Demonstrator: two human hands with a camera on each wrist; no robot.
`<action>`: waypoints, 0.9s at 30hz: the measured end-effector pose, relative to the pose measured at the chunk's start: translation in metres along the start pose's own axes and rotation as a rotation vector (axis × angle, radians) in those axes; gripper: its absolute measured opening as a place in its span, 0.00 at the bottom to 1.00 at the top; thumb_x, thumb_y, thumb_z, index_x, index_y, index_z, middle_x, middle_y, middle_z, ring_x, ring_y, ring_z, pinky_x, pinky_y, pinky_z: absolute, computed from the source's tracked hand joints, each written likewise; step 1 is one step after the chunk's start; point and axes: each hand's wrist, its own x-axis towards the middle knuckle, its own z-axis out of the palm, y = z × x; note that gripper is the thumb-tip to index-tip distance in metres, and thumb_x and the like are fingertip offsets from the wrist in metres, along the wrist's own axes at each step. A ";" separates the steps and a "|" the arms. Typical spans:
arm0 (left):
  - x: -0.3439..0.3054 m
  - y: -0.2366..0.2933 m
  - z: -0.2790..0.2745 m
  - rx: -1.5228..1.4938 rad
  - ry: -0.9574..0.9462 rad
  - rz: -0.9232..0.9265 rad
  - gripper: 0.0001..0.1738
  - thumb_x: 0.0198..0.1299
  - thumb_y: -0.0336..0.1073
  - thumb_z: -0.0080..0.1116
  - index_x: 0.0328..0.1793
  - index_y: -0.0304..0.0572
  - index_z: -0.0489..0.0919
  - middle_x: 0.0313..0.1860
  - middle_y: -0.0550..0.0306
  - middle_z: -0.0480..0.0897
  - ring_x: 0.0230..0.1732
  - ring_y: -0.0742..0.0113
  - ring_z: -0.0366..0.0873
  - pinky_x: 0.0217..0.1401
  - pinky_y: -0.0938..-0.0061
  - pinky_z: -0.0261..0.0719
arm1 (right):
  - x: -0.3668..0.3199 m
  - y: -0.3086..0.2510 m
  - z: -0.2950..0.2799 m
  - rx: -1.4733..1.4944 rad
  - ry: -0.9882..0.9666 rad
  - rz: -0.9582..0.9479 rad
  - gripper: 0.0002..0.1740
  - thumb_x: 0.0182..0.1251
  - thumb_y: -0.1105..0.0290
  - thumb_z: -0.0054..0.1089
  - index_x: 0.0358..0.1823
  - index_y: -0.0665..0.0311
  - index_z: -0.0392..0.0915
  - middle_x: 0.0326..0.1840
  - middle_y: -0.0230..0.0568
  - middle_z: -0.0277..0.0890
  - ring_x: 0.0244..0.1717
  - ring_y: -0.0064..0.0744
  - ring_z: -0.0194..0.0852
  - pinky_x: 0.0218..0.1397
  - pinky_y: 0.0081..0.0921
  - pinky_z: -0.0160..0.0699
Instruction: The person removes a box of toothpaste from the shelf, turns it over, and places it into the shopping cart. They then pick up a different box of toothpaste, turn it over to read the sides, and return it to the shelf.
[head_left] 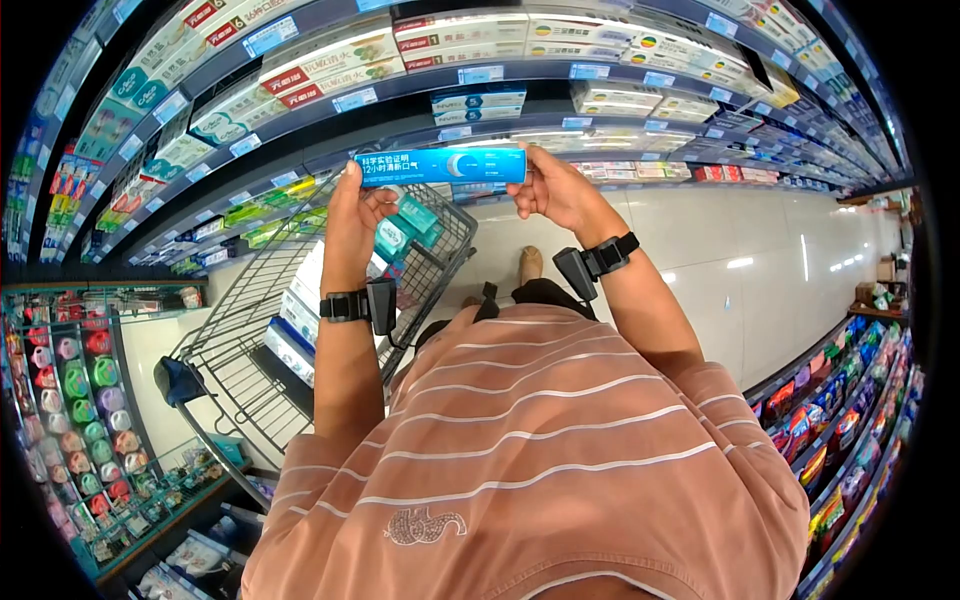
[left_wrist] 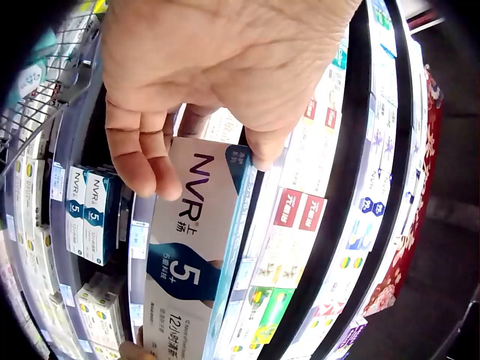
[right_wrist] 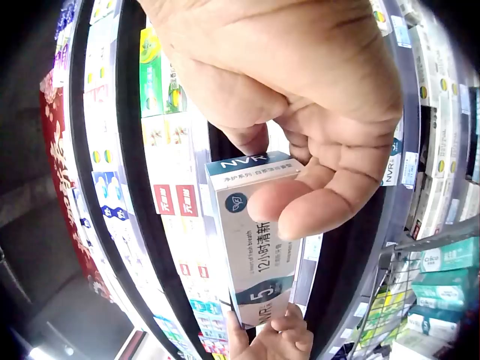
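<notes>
A long toothpaste box [head_left: 440, 168] is held level in front of the shelves, its blue side facing up toward the head camera. My left hand [head_left: 348, 225] pinches its left end between thumb and fingers. At the other end, my right hand [head_left: 560, 192] grips it with the thumb and fingertips. The left wrist view shows the white face of the toothpaste box [left_wrist: 187, 232], with NVR lettering and a dark teal band. From the right wrist, the end flap and a white side of the toothpaste box [right_wrist: 255, 240] show under the curled fingers.
Shelves [head_left: 470, 75] packed with toothpaste boxes curve across the front. Two similar NVR boxes [left_wrist: 90, 214] stand on a shelf. A wire shopping cart [head_left: 245, 345] with several boxes stands at the left. Racks of bagged goods [head_left: 840, 420] line the right rear, beside a tiled floor [head_left: 720, 250].
</notes>
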 end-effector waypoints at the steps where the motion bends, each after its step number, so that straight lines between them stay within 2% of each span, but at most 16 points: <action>1: -0.001 0.000 -0.002 -0.002 0.000 0.002 0.23 0.76 0.57 0.50 0.51 0.44 0.80 0.41 0.59 0.85 0.40 0.70 0.83 0.43 0.73 0.82 | 0.002 0.000 0.000 0.001 -0.003 0.003 0.24 0.80 0.46 0.46 0.44 0.60 0.76 0.29 0.38 0.82 0.21 0.31 0.78 0.28 0.30 0.82; 5: -0.003 0.000 -0.008 -0.006 0.008 0.005 0.23 0.75 0.56 0.50 0.51 0.44 0.80 0.41 0.59 0.85 0.40 0.70 0.83 0.42 0.73 0.82 | 0.009 0.003 0.000 -0.003 -0.042 0.001 0.25 0.78 0.44 0.49 0.45 0.61 0.77 0.30 0.38 0.81 0.24 0.27 0.80 0.29 0.26 0.85; 9: -0.007 0.001 -0.009 -0.009 0.036 0.011 0.22 0.75 0.55 0.52 0.52 0.44 0.79 0.41 0.59 0.85 0.39 0.70 0.83 0.42 0.72 0.82 | 0.016 0.004 0.002 0.005 -0.040 0.022 0.26 0.78 0.44 0.49 0.47 0.62 0.77 0.31 0.40 0.82 0.25 0.28 0.81 0.29 0.27 0.85; 12: -0.010 0.001 -0.012 0.023 0.032 0.017 0.23 0.74 0.54 0.53 0.58 0.43 0.76 0.45 0.60 0.83 0.42 0.69 0.81 0.44 0.72 0.81 | 0.018 0.005 0.006 0.025 -0.038 0.034 0.26 0.79 0.44 0.48 0.49 0.64 0.76 0.31 0.41 0.82 0.26 0.30 0.82 0.30 0.28 0.85; 18: -0.014 0.002 -0.010 0.011 0.033 0.026 0.21 0.75 0.51 0.53 0.58 0.42 0.75 0.46 0.59 0.84 0.43 0.69 0.82 0.44 0.72 0.82 | 0.025 0.010 0.003 0.073 -0.061 0.044 0.26 0.80 0.46 0.48 0.53 0.65 0.75 0.34 0.44 0.84 0.30 0.32 0.86 0.30 0.29 0.87; 27: -0.009 0.001 -0.005 -0.016 0.005 0.037 0.27 0.75 0.50 0.52 0.70 0.39 0.72 0.49 0.58 0.84 0.45 0.69 0.82 0.46 0.70 0.83 | 0.024 0.011 -0.004 0.167 -0.069 0.014 0.22 0.79 0.54 0.52 0.56 0.67 0.73 0.39 0.44 0.85 0.34 0.36 0.88 0.34 0.31 0.91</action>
